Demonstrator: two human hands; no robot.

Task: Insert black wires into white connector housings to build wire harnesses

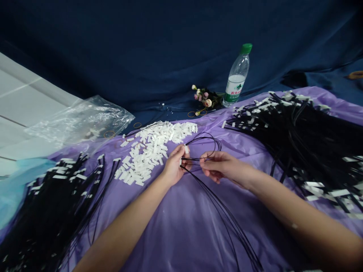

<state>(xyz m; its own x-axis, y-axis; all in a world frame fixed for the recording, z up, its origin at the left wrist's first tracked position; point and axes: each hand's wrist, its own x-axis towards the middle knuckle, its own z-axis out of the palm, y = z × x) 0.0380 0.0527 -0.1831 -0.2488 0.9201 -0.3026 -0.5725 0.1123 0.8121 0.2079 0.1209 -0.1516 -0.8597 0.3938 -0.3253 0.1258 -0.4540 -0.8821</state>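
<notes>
The left hand [177, 166] is closed on a few thin black cords [194, 159], just to the right of the loose pile of small white flat pieces [155, 141]. A small white rectangular tab [186, 149] shows at its fingertips. The right hand [218, 164], farther to the right of the pile, has its fingers drawn close together. Some cords reach these fingertips, but I cannot tell if they are truly pinched. The cords bend in a loop above the two hands, and their long ends hang down toward the person. Probably the left hand serves as the steady hold, so that the right one is free to guide the cords. The pile is perhaps kept close so that it can be reached easily.

To the left of the pile lies a black bundle of cords with white ends [48, 211]; far to the right is a bigger black heap of the same kind [309, 128]. Behind the pile, on its left, is a crumpled clear plastic bag [85, 121]; behind it, on the right, are small pink and cream flowers [207, 102] and a green-capped clear bottle [235, 81]. The left forearm crosses in front of the pile, so it may hinder reaching toward the left bundle.
</notes>
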